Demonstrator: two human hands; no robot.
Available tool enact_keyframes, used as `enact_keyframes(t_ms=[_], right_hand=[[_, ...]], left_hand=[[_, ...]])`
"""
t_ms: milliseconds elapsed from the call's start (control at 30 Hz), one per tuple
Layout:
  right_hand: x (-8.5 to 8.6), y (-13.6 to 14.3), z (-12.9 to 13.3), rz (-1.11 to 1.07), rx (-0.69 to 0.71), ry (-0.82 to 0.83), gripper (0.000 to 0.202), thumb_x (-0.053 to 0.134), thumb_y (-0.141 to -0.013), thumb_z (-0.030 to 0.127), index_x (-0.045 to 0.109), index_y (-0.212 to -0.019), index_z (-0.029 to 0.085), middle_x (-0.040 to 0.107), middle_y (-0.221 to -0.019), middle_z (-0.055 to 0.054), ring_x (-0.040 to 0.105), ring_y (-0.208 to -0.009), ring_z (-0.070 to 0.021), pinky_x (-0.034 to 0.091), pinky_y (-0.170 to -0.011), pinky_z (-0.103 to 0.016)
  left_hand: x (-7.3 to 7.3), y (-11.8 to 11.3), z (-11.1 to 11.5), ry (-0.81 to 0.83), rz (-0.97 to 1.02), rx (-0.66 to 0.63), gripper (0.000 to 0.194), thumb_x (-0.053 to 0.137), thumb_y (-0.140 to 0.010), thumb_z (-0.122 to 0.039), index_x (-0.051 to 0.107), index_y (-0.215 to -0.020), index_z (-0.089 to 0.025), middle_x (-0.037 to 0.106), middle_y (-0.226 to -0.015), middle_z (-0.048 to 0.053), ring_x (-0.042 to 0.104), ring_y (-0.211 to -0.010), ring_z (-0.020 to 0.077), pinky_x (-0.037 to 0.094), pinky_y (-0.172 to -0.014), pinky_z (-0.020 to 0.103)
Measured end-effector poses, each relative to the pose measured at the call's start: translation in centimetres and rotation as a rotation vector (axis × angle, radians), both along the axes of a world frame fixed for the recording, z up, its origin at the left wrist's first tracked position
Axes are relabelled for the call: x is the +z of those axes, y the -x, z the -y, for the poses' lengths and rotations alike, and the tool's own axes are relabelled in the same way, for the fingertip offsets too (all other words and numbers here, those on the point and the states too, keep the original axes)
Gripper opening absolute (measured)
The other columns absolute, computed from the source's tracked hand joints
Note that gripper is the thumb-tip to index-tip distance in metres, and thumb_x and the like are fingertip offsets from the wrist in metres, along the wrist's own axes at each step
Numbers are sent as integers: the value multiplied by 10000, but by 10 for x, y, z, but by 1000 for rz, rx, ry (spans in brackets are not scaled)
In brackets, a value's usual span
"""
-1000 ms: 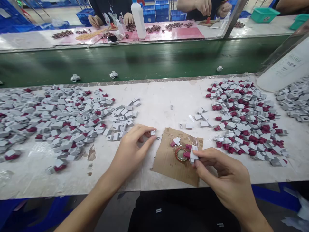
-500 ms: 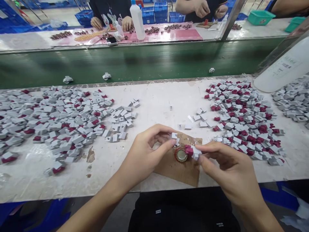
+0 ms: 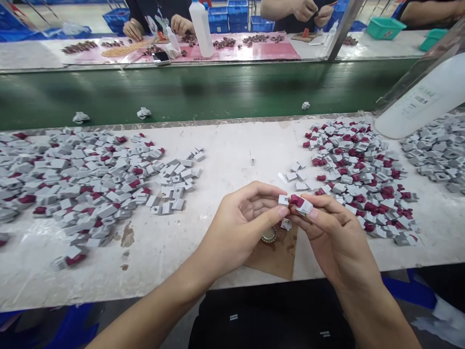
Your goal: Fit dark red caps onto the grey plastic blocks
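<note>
My left hand (image 3: 241, 228) pinches a small grey plastic block (image 3: 283, 199) between thumb and forefinger. In my right hand (image 3: 332, 230) is a maroon-and-grey plastic piece (image 3: 301, 204), gripped by the fingertips with its maroon end toward the grey block. The two pieces are close together; whether they touch I cannot tell. Below them lies a brown cardboard piece (image 3: 276, 259), carrying a bottle cap (image 3: 269, 235) that my left hand partly hides. Another small grey piece (image 3: 286, 224) shows just under my fingers.
Piles of grey and maroon pieces lie left (image 3: 90, 179) and right (image 3: 363, 179). A large white bottle (image 3: 417, 99) leans at the right. Beyond the table edge runs a green conveyor belt (image 3: 218, 92) with a few loose pieces. Co-workers' hands (image 3: 181, 24) work across it.
My hands have come together and lifted off the cardboard. The maroon-and-grey piece has moved from beside the bottle cap up to the grey block. The view has shifted slightly.
</note>
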State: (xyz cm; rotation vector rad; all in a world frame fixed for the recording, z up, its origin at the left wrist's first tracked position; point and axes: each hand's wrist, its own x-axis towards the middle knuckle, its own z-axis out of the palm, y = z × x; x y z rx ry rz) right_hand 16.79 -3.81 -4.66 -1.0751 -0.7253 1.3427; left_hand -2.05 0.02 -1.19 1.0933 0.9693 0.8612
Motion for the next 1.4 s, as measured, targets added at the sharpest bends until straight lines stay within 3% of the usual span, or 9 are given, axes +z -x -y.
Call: enact_keyframes(t_ms=[333, 533, 667, 833, 1033, 1100, 1200, 1267, 1400], right_hand=[[3, -11, -9, 294, 128, -130, 110, 935, -959, 332, 933, -1053, 275, 916, -997, -76, 900, -876, -257, 764, -774, -339], [22, -13, -42, 346, 133, -120, 214, 1005, -864, 405, 928, -1000, 260, 906, -941, -64, 887, -856, -253, 765, -778, -360], [34, -30, -113, 694, 281, -136, 327, 936, -935, 416, 919, -1202, 230, 900, -1022, -110, 865, -894, -285, 757, -826, -472], [28, -51, -256, 1457, 88, -247, 586, 667, -977, -18, 767, -1526, 164, 710, -1609, -179, 801, -1262, -335, 637, -1151, -544], [15, -44, -340, 1507, 179, -239, 367, 782, -836, -99, 936, -1056, 152, 853, -1395, -181, 771, -1376, -427, 594, -1217, -573], [21, -37, -334, 1485, 168, -243, 240, 689, -945, 73, 923, -900, 44, 837, -1406, -213, 795, -1325, -422, 597, -1138, -475], [40, -33, -300, 1409, 130, -235, 444, 567, -1015, 247, 903, -964, -39, 863, -1294, -215, 861, -1136, -359, 628, -890, -383], [53, -39, -264, 1340, 139, -209, 404, 695, -1018, 317, 895, -1173, 2, 916, -1027, -145, 885, -1028, -311, 615, -776, -359], [61, -62, -174, 1127, 213, -235, 299, 909, -905, 506, 956, -1009, 231, 908, -856, -67, 872, -770, -243, 575, -571, -318]], left_hand=[[1, 7, -11, -78, -110, -97, 90, 851, -975, -256, 852, -1065, -252, 880, -978, 35, 856, -898, 245, 740, -841, 383], [20, 12, -53, -220, -271, -134, 109, 869, -899, -294, 847, -999, -258, 878, -995, 60, 840, -938, 297, 730, -849, 461], [26, 9, -120, -402, -471, -191, 106, 868, -920, -291, 860, -1001, -223, 864, -1043, 85, 806, -980, 279, 667, -886, 436], [9, 1, -230, -292, -623, 165, 107, 872, -911, -154, 794, -854, -199, 818, -1013, 118, 714, -918, 239, 581, -884, 436], [-5, 11, -303, -171, -910, 303, 167, 871, -880, -158, 730, -797, -191, 705, -848, 104, 669, -906, 282, 538, -823, 450], [-3, 21, -303, -182, -975, 307, 128, 852, -887, -179, 735, -833, -177, 700, -867, 120, 678, -932, 310, 531, -833, 458], [6, 47, -275, -235, -1053, 275, 146, 839, -853, -178, 762, -976, -174, 738, -1027, 150, 690, -1008, 344, 532, -915, 485], [11, 72, -238, -325, -1103, 209, 258, 819, -825, -167, 779, -1077, -202, 744, -1182, 150, 679, -1120, 362, 519, -1014, 498], [8, 120, -157, -573, -1390, 33, 250, 754, -887, -364, 805, -1104, -250, 728, -1188, 158, 608, -1270, 456, 483, -1105, 591]])
